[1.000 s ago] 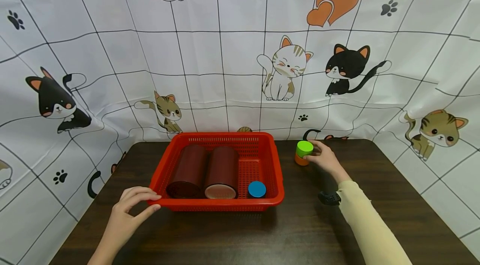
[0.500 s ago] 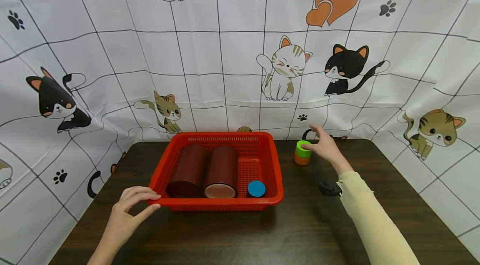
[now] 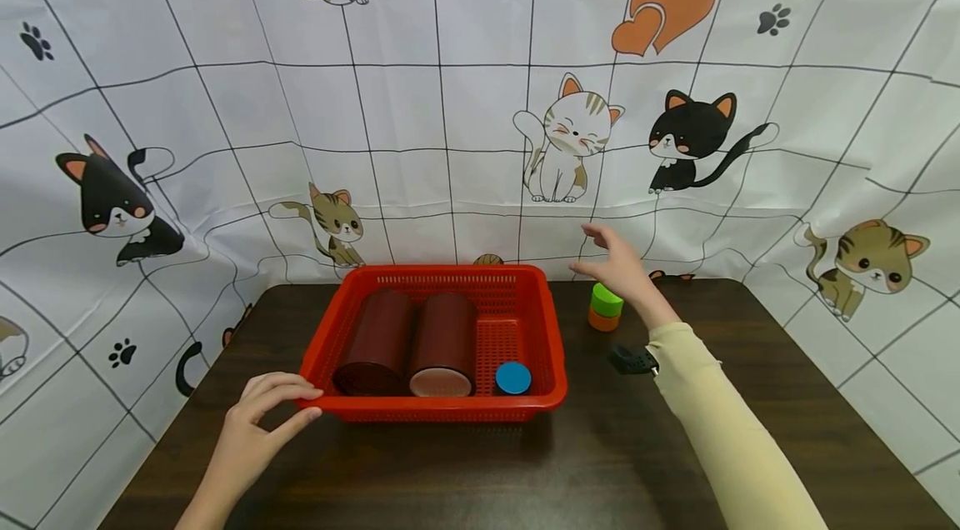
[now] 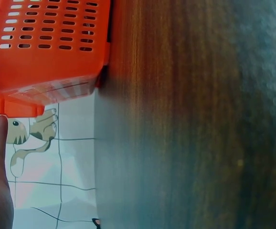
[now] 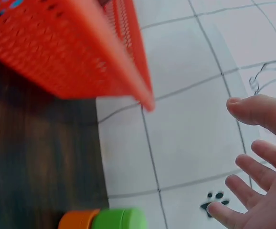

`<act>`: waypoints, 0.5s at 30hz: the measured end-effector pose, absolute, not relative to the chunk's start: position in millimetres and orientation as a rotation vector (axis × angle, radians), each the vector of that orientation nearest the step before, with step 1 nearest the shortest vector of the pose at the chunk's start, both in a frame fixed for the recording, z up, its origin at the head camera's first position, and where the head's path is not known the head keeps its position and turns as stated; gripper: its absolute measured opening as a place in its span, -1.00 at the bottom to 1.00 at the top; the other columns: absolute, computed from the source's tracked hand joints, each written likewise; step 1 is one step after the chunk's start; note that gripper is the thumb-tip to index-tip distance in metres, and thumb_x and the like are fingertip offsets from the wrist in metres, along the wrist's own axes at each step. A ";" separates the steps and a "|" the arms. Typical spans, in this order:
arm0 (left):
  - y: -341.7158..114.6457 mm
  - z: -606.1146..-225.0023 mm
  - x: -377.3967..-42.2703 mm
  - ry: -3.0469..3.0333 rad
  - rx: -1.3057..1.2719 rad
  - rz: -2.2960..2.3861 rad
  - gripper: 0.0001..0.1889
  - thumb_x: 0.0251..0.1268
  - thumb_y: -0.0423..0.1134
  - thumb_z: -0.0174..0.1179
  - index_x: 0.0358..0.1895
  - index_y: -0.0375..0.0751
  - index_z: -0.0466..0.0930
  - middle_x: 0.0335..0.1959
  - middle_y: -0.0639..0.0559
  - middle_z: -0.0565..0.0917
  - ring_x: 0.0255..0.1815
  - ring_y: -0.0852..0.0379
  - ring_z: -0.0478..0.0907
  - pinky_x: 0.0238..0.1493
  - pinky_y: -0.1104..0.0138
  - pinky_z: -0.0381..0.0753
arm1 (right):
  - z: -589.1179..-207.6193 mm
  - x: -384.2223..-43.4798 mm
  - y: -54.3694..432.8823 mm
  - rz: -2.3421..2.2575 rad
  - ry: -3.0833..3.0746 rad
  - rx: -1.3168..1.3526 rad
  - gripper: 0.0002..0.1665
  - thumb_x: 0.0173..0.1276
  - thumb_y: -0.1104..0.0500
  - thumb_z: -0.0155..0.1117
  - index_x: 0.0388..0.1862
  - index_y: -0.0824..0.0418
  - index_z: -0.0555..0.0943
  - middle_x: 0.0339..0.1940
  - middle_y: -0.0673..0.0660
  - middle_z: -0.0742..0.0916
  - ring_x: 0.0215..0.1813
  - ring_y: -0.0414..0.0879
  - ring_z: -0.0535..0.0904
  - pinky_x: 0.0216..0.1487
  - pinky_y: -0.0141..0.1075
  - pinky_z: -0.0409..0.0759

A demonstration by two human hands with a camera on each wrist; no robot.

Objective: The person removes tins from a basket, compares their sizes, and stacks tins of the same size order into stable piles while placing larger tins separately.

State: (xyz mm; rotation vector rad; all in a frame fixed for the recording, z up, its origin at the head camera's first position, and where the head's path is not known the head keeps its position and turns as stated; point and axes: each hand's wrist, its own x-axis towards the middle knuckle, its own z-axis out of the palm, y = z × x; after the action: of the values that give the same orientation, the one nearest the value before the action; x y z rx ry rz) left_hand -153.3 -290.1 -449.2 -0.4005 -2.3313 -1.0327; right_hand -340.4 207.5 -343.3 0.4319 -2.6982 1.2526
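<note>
My left hand (image 3: 251, 426) grips the near left corner of a red plastic basket (image 3: 450, 403), thumb below and fingers at the rim. In the left wrist view one finger (image 4: 0, 136) reaches up to the basket's rim. My right hand (image 3: 624, 270) is raised with fingers spread and holds nothing, just above and behind a small round green piece (image 3: 604, 301) stacked on an orange one (image 3: 603, 321). In the right wrist view the green piece (image 5: 114, 219) and orange piece (image 5: 78, 219) lie below the right hand (image 5: 262, 176), apart from it.
Inside the basket lie two dark red cylinders (image 3: 444, 334) side by side, with a blue-topped round piece (image 3: 513, 377) to their right. The dark wooden table (image 3: 450, 472) meets a white cat-print sheet (image 3: 465, 113) at the back. A black band (image 3: 633, 360) hangs at my right wrist.
My right hand has let go of the green piece, then lifted and moved left towards the basket, fingers spreading. The green and orange stack stays put. My left hand has not moved.
</note>
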 end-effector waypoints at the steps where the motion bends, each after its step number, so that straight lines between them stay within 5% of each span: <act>1: -290.1 -449.2 -153.0 -2.333 -0.398 -1.036 -0.66 -0.07 -0.40 0.53 -0.17 0.02 0.77 -0.11 0.12 0.69 0.08 0.42 0.35 0.08 0.64 0.25 | -340.9 -340.4 203.2 1.254 -2.692 0.441 -0.09 0.31 0.07 0.38 0.53 0.21 0.19 0.54 0.26 0.34 0.55 0.25 0.22 0.48 0.19 0.23; 15: -291.8 -450.7 -154.0 -2.335 -0.392 -1.056 -0.65 -0.07 -0.39 0.53 -0.17 0.05 0.77 -0.11 0.12 0.69 0.07 0.40 0.35 0.07 0.62 0.27 | -333.0 -333.2 147.1 1.428 -2.663 0.642 -0.21 0.36 0.09 0.33 0.50 0.19 0.26 0.52 0.23 0.38 0.51 0.20 0.31 0.43 0.14 0.35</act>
State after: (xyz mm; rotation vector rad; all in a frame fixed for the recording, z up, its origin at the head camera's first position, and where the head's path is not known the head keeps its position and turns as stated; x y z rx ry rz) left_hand -154.0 -291.8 -450.7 -0.3918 -2.3353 -1.0559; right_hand -333.2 147.1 -333.0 0.6420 -2.6633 1.4284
